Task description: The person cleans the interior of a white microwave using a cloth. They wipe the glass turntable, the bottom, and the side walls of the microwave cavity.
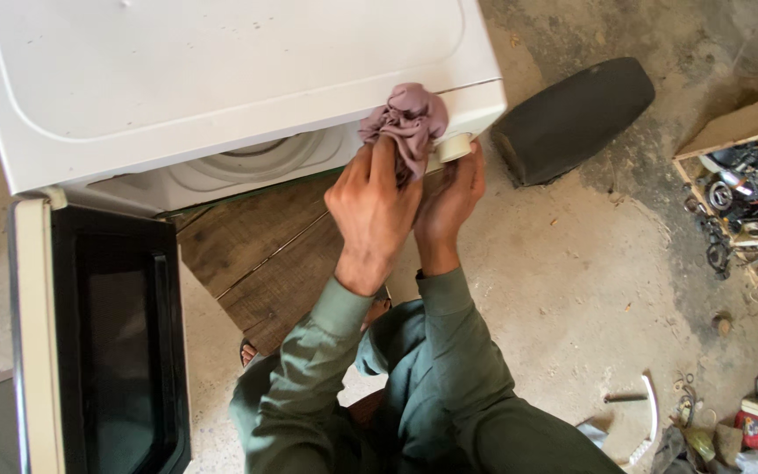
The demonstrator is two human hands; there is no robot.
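On the concrete floor (519,263) stands a white appliance (221,79), seen from above, that fills the upper left of the view; its dark-glassed door (107,342) hangs swung open at the lower left. A wooden board (265,254) lies on the ground under its front edge. Right of the appliance a black seat-shaped cushion (572,114) rests on the floor, and farther right a wooden crate of metal parts (747,184) and loose scrap sit well apart from the work.

Both hands meet at the front right corner of the appliance. The left hand (375,206) has its fingers closed around a crumpled mauve cloth (407,118), bunching it and pressing it against the corner edge of the control panel. The right hand (449,197) is just beside it, fingers curled up around a round cream knob (454,147) on the panel face, touching it; whether it pinches the knob tight or only steadies it I cannot tell.

Judging from how things lie, the wiping is under way at this corner. The broad top looks mostly clean with a few small specks, so it seems done or nearly so. The front panel, the area round the knob and the open door appear to be what is left, though the front face is largely hidden from this angle.
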